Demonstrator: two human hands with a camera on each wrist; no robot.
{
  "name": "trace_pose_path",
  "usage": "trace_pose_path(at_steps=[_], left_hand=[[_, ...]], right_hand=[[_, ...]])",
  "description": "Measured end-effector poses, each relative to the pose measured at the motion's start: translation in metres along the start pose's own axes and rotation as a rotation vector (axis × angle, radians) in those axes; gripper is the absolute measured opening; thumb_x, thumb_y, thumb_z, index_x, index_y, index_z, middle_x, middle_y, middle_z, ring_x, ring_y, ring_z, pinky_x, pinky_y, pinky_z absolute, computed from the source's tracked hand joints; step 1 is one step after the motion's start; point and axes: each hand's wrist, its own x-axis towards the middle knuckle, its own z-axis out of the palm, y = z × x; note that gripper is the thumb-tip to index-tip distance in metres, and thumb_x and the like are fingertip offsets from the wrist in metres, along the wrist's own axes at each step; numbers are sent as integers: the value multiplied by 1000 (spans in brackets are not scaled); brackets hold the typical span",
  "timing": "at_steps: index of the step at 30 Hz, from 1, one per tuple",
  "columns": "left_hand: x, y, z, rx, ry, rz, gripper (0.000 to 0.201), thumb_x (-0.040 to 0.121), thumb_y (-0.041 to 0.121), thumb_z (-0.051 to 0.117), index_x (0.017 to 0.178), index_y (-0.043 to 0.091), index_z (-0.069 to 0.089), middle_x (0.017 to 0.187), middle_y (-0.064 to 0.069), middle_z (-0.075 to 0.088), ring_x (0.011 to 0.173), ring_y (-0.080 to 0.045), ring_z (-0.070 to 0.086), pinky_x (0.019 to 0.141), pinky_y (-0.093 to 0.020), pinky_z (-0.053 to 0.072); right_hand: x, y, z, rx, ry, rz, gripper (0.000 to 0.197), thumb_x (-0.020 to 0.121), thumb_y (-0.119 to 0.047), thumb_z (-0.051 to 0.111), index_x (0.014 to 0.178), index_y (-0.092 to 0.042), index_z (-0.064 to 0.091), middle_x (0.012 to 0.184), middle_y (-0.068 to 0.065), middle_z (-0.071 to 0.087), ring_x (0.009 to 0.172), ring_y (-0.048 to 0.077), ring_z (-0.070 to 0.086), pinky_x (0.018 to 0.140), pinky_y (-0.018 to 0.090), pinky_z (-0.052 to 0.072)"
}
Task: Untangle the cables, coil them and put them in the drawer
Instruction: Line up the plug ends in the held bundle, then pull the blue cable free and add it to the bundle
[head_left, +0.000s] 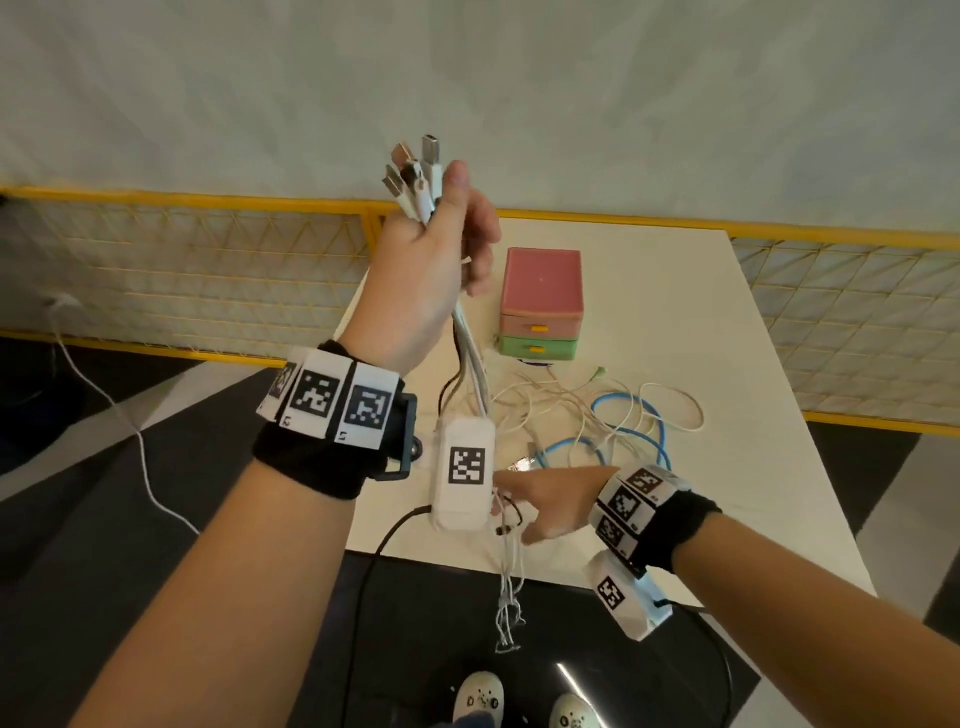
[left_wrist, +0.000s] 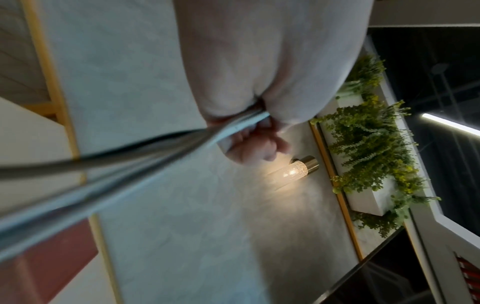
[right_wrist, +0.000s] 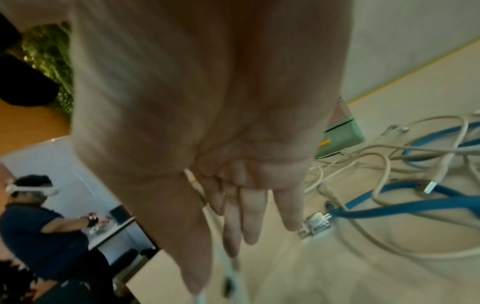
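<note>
Up above the table (head_left: 649, 322), the left hand (head_left: 431, 265) grips a bunch of cables (head_left: 470, 364) just below their plugs (head_left: 415, 176), and the strands hang down past the table's near edge. Lower, the right hand (head_left: 550, 504) has straight fingers (right_wrist: 249, 216) alongside the hanging strands. More cables (head_left: 618, 421), one blue, lie tangled on the table near the closed drawers (head_left: 540, 306).
</note>
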Motion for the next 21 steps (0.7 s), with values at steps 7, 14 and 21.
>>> trace_pose_path(at_steps=[7,14,21], left_hand=[[-11,-42,-9,214,-73,-296,38,101,37,48,71,15,51,46,10,29,39,-9,20,38,-20,19],[-14,-75,-11,295,-31,-417,56,97,55,44,53,25,27,50,5,21,42,-12,18,42,-23,16],[-9,-88,-17,304,-7,-324,61,99,55,36,48,21,38,51,-1,37,45,-16,40,53,-29,38]], right_hand=[[34,33,-9,7,334,149,44,89,2,45,132,-8,48,136,11,47,124,23,49,98,23,36],[64,56,-2,-320,367,199,36,86,2,48,118,-12,58,123,9,48,116,28,49,99,40,43],[70,65,0,-396,524,170,18,97,-19,42,114,-18,47,114,6,58,105,26,54,92,35,36]])
